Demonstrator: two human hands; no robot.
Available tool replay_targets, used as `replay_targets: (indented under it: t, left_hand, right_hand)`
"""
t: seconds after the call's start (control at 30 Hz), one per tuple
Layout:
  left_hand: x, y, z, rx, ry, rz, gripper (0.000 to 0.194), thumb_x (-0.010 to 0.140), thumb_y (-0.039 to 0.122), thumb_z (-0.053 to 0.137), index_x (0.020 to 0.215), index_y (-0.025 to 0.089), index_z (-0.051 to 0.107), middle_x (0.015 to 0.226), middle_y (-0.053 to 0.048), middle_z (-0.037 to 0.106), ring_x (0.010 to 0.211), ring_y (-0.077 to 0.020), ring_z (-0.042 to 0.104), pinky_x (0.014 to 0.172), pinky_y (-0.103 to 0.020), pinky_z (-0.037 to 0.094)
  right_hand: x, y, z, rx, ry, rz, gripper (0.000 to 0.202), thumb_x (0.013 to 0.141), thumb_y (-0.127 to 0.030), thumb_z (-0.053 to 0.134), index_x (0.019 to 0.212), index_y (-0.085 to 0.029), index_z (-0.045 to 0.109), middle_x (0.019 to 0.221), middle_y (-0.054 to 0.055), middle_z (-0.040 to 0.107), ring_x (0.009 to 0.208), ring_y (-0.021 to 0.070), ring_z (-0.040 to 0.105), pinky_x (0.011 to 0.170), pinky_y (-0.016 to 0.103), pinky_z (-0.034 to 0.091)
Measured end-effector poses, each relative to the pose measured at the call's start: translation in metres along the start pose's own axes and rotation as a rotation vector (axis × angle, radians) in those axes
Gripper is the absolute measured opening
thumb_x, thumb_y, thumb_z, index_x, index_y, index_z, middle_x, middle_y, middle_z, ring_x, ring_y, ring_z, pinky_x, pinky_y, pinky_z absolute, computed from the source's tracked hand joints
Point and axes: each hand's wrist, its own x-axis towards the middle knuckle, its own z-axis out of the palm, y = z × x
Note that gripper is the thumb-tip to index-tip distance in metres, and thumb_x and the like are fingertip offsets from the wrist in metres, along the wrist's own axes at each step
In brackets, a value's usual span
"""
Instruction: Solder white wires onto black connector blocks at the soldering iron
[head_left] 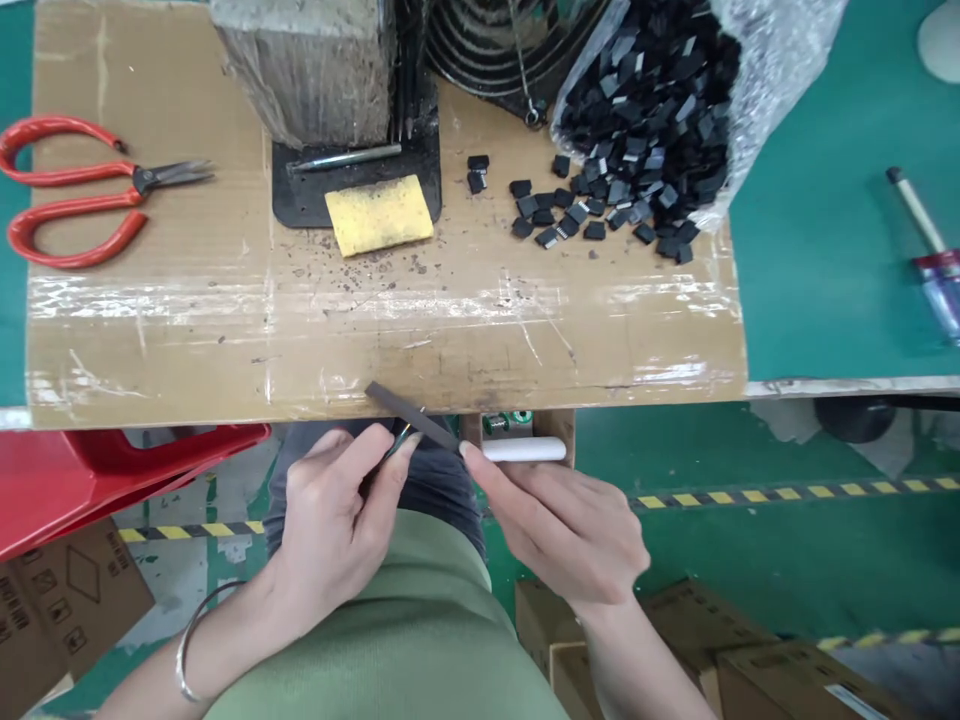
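My right hand (574, 530) is closed around the white handle of a flat metal file (409, 412). The file's dark blade slants up and left, close to the front edge of the cardboard-covered bench. My left hand (337, 510) pinches a thin dark rod with a shiny tip (403, 438). That tip meets or lies just under the blade; I cannot tell if they touch. Most of the rod is hidden inside the fingers, so its kind does not show.
Red-handled scissors (82, 190) lie left on the cardboard (187, 340). A yellow sponge (380, 215) rests on a black stand base beside a metal rod (345, 158). Small black connectors (645, 120) spill from a bubble-wrap bag (780, 90). A red bin (97, 480) stands at lower left.
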Motion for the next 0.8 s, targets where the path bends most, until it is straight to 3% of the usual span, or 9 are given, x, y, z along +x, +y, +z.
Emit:
replay_targets:
  t: [0.13, 0.23, 0.37, 0.5, 0.7, 0.8]
  left_hand:
    - [0.000, -0.002, 0.001, 0.211, 0.096, 0.125, 0.041, 0.092, 0.005, 0.066, 0.071, 0.020, 0.035, 0.061, 0.007, 0.026, 0.053, -0.0104, 0.027, 0.052, -0.027, 0.025]
    - [0.000, -0.003, 0.002, 0.276, 0.110, 0.135, 0.041, 0.091, 0.005, 0.067, 0.071, 0.021, 0.034, 0.060, 0.007, 0.024, 0.053, -0.0121, 0.026, 0.053, -0.029, 0.024]
    - [0.002, -0.003, 0.002, 0.256, 0.123, 0.140, 0.043, 0.091, 0.005, 0.067, 0.071, 0.021, 0.033, 0.060, 0.007, 0.022, 0.053, -0.0120, 0.026, 0.052, -0.028, 0.024]
    - [0.001, -0.002, 0.000, 0.200, 0.100, 0.094, 0.041, 0.093, 0.006, 0.066, 0.071, 0.020, 0.034, 0.060, 0.007, 0.024, 0.051, -0.0101, 0.027, 0.051, -0.027, 0.023]
    - [-0.001, -0.001, -0.005, 0.056, 0.025, -0.038, 0.042, 0.097, 0.010, 0.064, 0.070, 0.020, 0.033, 0.060, 0.007, 0.025, 0.051, -0.0092, 0.027, 0.050, -0.024, 0.023]
    - [-0.001, -0.001, -0.006, 0.037, 0.025, -0.050, 0.042, 0.097, 0.010, 0.064, 0.069, 0.020, 0.033, 0.060, 0.007, 0.024, 0.052, -0.0091, 0.025, 0.050, -0.024, 0.023]
  right_hand:
    - [0.006, -0.001, 0.003, 0.028, 0.048, -0.045, 0.034, 0.094, 0.002, 0.060, 0.121, -0.012, 0.076, 0.069, -0.001, 0.070, 0.053, 0.0083, 0.054, 0.058, 0.027, 0.040]
    - [0.005, -0.002, 0.001, 0.024, 0.011, -0.032, 0.034, 0.095, 0.002, 0.058, 0.121, -0.013, 0.076, 0.069, -0.001, 0.070, 0.055, 0.0085, 0.054, 0.059, 0.027, 0.039]
    - [0.002, -0.002, 0.000, -0.011, -0.017, -0.015, 0.043, 0.096, 0.002, 0.058, 0.132, -0.016, 0.072, 0.070, -0.002, 0.070, 0.058, 0.0081, 0.055, 0.061, 0.026, 0.039]
    - [0.012, 0.000, 0.005, -0.023, 0.040, -0.037, 0.034, 0.097, -0.001, 0.059, 0.123, -0.016, 0.076, 0.069, -0.003, 0.070, 0.057, 0.0070, 0.057, 0.062, 0.025, 0.041]
    - [0.005, -0.001, -0.003, -0.027, -0.030, -0.027, 0.035, 0.096, 0.002, 0.059, 0.121, -0.015, 0.076, 0.071, -0.001, 0.072, 0.058, 0.0080, 0.057, 0.059, 0.027, 0.039]
    - [0.009, -0.001, -0.001, -0.011, 0.017, -0.027, 0.032, 0.096, 0.002, 0.060, 0.118, -0.014, 0.077, 0.069, -0.002, 0.071, 0.055, 0.0081, 0.055, 0.057, 0.027, 0.039]
